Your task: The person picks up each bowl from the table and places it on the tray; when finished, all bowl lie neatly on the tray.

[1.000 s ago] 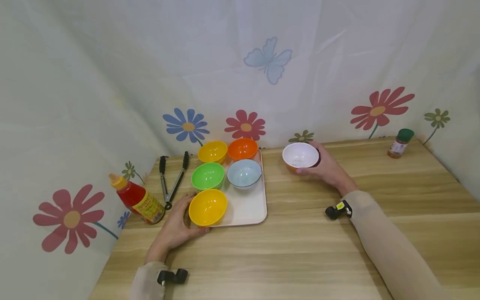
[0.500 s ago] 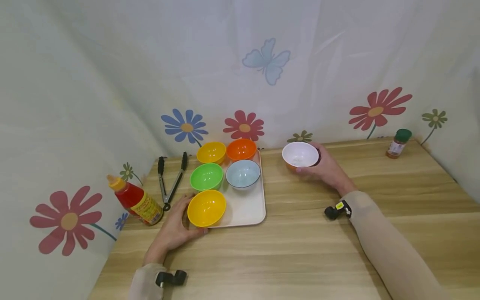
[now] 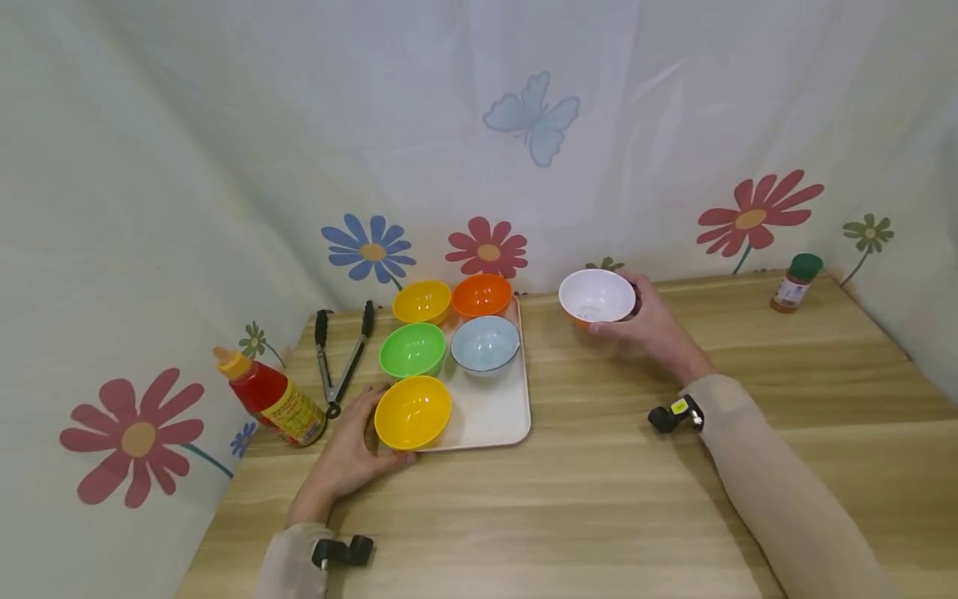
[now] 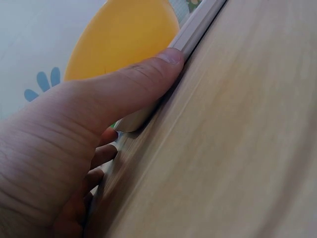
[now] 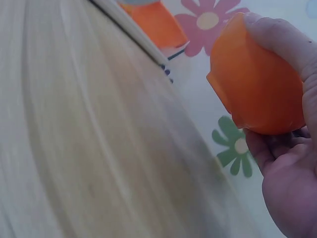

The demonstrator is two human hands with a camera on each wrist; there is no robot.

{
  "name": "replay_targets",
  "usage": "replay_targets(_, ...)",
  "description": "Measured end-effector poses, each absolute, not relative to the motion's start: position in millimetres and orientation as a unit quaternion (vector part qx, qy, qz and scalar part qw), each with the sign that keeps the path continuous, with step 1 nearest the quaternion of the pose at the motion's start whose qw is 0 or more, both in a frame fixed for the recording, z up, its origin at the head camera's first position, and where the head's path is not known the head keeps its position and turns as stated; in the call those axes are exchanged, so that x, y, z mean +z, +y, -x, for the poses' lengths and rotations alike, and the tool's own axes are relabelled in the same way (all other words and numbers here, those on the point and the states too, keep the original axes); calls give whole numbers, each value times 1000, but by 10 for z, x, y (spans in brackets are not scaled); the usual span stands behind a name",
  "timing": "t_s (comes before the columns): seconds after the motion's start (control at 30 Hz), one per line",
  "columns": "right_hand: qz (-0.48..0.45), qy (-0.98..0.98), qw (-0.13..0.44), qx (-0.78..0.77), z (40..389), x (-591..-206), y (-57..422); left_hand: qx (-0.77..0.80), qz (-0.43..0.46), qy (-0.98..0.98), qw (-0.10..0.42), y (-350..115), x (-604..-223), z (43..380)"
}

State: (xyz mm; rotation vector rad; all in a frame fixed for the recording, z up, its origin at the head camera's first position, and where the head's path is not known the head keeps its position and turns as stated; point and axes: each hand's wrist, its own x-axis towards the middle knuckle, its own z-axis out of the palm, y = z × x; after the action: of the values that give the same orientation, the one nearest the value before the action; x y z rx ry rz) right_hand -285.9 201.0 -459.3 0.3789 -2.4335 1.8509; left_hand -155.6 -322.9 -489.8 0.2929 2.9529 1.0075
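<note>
My right hand (image 3: 654, 329) grips a bowl (image 3: 596, 295), white inside and orange outside, by its right side. In the right wrist view the orange bowl (image 5: 257, 82) hangs above the table, thumb on one side and fingers on the other. My left hand (image 3: 352, 453) holds the front left corner of a white tray (image 3: 490, 416). In the left wrist view, its thumb lies along the tray's rim (image 4: 198, 25) and its fingers bend round the corner. Beside that hand, on the tray, stands a yellow bowl (image 3: 413, 412). Behind it are a green bowl (image 3: 413, 351) and a pale blue bowl (image 3: 485, 345).
Another yellow bowl (image 3: 422, 302) and an orange bowl (image 3: 482, 296) stand at the tray's back. Left of the tray lie spread tongs (image 3: 344, 374), near a red sauce bottle (image 3: 273, 399). A green-capped spice jar (image 3: 797, 284) stands far right. A printed curtain hangs behind the table (image 3: 599, 499).
My right hand has raised the white-and-orange bowl a little. My left hand stays at the tray corner, and the bowls on the tray have not moved.
</note>
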Motion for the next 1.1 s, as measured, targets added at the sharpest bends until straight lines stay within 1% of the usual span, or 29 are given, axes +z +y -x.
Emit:
replay_targets(0.27,-155,-781,35,604,2784,-4366,1940,325,-95,941,5,-3217,-4909,1559)
replay_targets(0.53,-181,-772,33,608,2679,-4144,1775,321,-94,942,1,-3223,-4897,1552)
replay_targets(1.1,-249,-749,-1,615,2398,-4047,1351,321,-92,942,8,-3225,-4893,1562)
